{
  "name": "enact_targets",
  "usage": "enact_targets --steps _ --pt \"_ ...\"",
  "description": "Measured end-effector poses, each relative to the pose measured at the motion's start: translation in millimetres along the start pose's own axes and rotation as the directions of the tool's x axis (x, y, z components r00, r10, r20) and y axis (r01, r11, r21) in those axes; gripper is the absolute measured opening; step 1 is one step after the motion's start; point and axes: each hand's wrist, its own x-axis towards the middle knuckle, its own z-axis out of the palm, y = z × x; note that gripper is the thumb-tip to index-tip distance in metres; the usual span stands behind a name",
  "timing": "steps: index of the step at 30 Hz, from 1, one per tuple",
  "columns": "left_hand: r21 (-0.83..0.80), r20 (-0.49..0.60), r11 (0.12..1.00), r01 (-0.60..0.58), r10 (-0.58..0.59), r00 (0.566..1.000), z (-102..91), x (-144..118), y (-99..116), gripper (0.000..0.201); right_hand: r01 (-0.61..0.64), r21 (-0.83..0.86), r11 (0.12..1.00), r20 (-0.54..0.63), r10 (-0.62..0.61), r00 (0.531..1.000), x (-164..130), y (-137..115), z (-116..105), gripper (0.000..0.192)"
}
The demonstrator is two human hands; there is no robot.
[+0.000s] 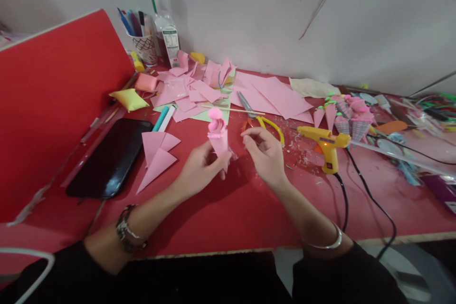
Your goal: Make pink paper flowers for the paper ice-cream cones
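Wrapped in the fingers of my left hand [201, 166] is a small pink paper ice cream cone [218, 141], held nearly upright. Pink swirled trim and a round pink pom-pom [215, 114] top it. To its right, apart from the cone, my right hand [265, 154] hovers with thumb and forefinger pinched; anything between them is too small to make out. Just beyond that hand lie scissors [245, 102] with yellow and orange handles. A yellow glue gun [326, 145] with a lit orange light stands farther right, its black cord trailing toward the table's front edge.
Cut pink paper pieces [155, 152] lie beside a black phone [112, 156] and two markers [164, 118]. Pink sheets [270, 95] and scraps cover the back. Finished small cones [351, 116] cluster at right. A bottle [167, 33] and pen cup [142, 47] stand near the wall.
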Motion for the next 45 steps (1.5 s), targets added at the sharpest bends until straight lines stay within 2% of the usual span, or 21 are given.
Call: enact_targets --steps 3,7,11,15,21,28,34,40,42,45 --pt "-0.032 -0.103 0.999 0.040 -0.043 0.994 -2.6 0.8 0.5 0.015 -0.054 -0.167 0.984 0.128 0.076 0.989 3.8 8.6 -2.9 0.008" --pt "0.016 -0.165 0.994 0.112 -0.108 0.980 -4.0 2.4 -0.6 0.016 0.003 -0.323 0.947 0.339 0.112 0.934 3.7 11.7 -2.9 0.017" --pt "-0.013 -0.177 0.987 0.157 -0.157 0.972 -3.6 4.8 -3.3 0.016 -0.057 -0.242 0.969 0.415 0.156 0.896 3.1 9.2 -2.0 0.017" --pt "-0.059 -0.176 0.983 0.174 -0.182 0.967 -3.8 5.6 -4.6 0.016 -0.032 -0.151 0.988 0.494 0.103 0.863 4.0 8.0 -2.7 0.015" --pt "-0.051 -0.178 0.979 0.196 -0.202 0.963 -3.9 5.6 -2.1 0.016 -0.033 -0.193 0.981 0.500 0.127 0.856 3.6 6.5 -3.6 0.015" --pt "-0.059 -0.176 0.980 0.189 -0.196 0.965 -4.1 5.8 -5.9 0.017 -0.009 -0.143 0.990 0.611 0.095 0.786 2.8 7.4 -6.4 0.011" --pt "-0.055 -0.182 0.983 0.176 -0.183 0.966 -4.4 6.2 -7.2 0.019 0.122 -0.169 0.978 0.587 0.000 0.809 0.0 5.7 -4.0 0.005" --pt "-0.041 -0.190 0.985 0.167 -0.172 0.966 -4.2 6.4 -8.3 0.020 0.244 -0.218 0.945 0.565 -0.082 0.821 -2.5 3.7 -1.1 0.011" --pt "-0.037 -0.199 0.985 0.170 -0.174 0.964 -3.9 7.0 -8.6 0.020 0.216 -0.177 0.960 0.540 -0.089 0.837 -2.2 4.2 -0.4 0.009" --pt "-0.029 -0.220 0.986 0.163 -0.165 0.961 -4.2 7.7 -8.0 0.018 0.049 -0.069 0.996 0.396 -0.018 0.918 -0.2 4.2 0.0 0.005"
